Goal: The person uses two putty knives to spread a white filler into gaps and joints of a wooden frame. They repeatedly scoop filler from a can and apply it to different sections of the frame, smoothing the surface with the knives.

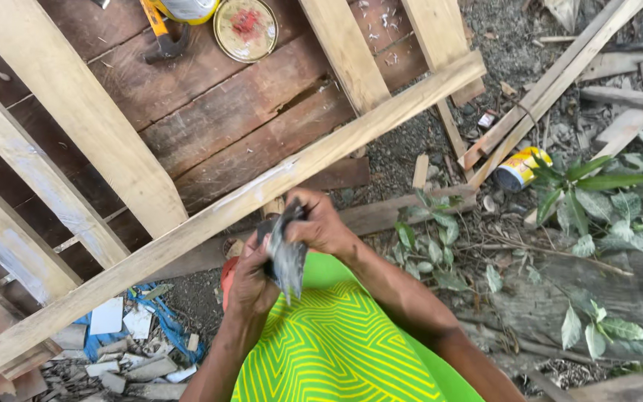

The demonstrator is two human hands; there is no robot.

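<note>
Near the body, the left hand (251, 283) and right hand (321, 223) both pinch a crumpled grey sheet (286, 257) between them, wrists bent inward. At eleven o'clock runs a pale plank (210, 216); farther, at twelve, a round tin lid (245, 28).

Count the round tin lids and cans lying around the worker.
3: a round lid with a red smear on the dark boards at top, a yellow-rimmed can cut off by the top edge beside it, and a yellow can lying on the ground, right. Debris may hide others.
</note>
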